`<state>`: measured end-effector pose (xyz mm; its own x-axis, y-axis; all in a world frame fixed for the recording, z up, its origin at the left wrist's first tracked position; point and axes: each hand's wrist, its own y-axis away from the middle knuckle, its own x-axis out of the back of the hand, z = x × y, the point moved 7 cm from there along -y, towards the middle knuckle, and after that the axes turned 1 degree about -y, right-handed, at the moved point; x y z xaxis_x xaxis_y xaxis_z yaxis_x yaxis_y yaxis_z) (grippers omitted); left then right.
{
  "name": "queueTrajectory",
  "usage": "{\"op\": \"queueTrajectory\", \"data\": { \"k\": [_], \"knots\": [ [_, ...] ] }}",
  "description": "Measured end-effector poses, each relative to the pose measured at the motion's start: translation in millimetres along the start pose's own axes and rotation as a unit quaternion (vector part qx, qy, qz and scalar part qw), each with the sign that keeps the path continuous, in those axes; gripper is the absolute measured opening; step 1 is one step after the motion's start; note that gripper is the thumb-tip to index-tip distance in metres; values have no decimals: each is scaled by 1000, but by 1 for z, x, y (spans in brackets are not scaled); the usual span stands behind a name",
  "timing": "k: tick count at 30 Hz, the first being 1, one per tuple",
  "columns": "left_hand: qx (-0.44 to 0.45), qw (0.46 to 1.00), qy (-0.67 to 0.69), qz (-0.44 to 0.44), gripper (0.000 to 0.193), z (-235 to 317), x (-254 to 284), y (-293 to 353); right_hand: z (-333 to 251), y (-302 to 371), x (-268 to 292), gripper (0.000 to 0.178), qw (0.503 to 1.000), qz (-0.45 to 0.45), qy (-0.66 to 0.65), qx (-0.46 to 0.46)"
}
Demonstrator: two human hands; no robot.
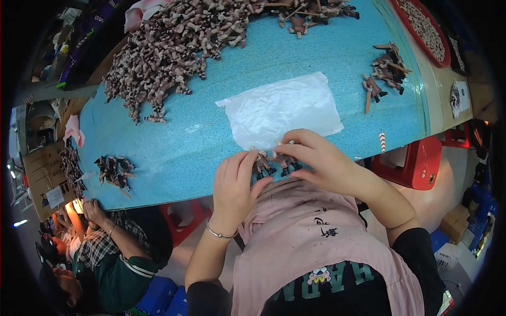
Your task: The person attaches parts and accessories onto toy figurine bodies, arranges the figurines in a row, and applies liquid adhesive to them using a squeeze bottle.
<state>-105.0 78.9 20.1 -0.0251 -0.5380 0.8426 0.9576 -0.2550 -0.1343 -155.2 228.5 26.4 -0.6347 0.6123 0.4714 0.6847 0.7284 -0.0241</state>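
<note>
At the table's near edge my left hand [235, 181] pinches a small toy figure [262, 164] with dark boots, between thumb and fingers. Close beside it, my right hand [311, 158] grips a second toy figure [285, 162], also dark at the feet. The two figures stand side by side, their upper parts partly covered by my fingers. Just beyond them lies a crinkled white plastic sheet [284, 105], taped onto the blue table top [195, 131].
A big heap of toy figures [174, 52] covers the far left. Smaller clusters lie at the right [387, 73] and left [115, 169]. A red basket [445, 52] of small pale parts sits far right. Red stools [421, 163] stand below. A co-worker [116, 242] sits at left.
</note>
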Motion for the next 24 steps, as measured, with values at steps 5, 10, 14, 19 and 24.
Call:
{"op": "queueTrajectory", "data": {
  "k": [5,10,14,19,24],
  "knots": [
    [-8,1000,14,14,58,0,2,-2,4,-5,-18,58,997,7,76,23],
    [-4,1000,1,-10,57,3,3,-4,3,4,-8,52,994,51,86,50],
    [-6,1000,2,17,48,12,11,-12,19,26,35,51,986,122,108,41],
    [-38,998,41,3,38,52,-4,-53,47,57,127,45,914,322,242,-47],
    [-119,988,91,-35,35,114,-41,-129,74,62,117,33,912,225,326,-107]
  ]
}}
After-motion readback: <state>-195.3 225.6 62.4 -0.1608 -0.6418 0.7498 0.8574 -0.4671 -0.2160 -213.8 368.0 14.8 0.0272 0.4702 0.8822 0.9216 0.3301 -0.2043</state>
